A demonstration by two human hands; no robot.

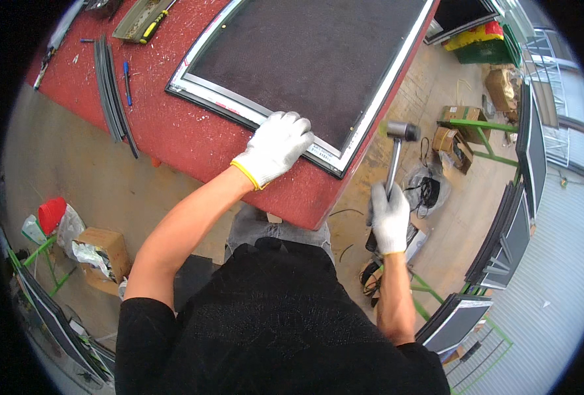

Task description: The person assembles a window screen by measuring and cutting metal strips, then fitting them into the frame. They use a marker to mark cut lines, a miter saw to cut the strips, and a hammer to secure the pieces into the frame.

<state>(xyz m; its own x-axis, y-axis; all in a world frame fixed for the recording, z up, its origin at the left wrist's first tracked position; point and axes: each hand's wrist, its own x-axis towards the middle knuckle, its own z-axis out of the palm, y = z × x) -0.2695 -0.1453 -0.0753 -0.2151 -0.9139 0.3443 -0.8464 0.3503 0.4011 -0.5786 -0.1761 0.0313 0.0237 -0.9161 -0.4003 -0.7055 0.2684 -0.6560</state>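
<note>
A window frame (234, 113) with silver-white borders and a dark mesh-like panel (305, 59) lies on the red-covered table (173, 141). My left hand (275, 148), in a white glove with a yellow cuff, is closed over the frame's near border, its fingers curled and pressed together. Off the table's right edge, my gloved right hand (390, 217) grips a mallet (394, 158) by its metal handle. The mallet's dark head (407, 131) points up, apart from the frame; its left end is pale and blurred.
Dark rubber-like strips (107, 85), a blue pen (127, 83), a yellow-black screwdriver (153, 27) and a tray (136, 20) lie on the table's left. Cardboard boxes (453, 146) and a plastic bag (430, 191) stand on the floor at right. Framed panels (506, 240) lean on green racks.
</note>
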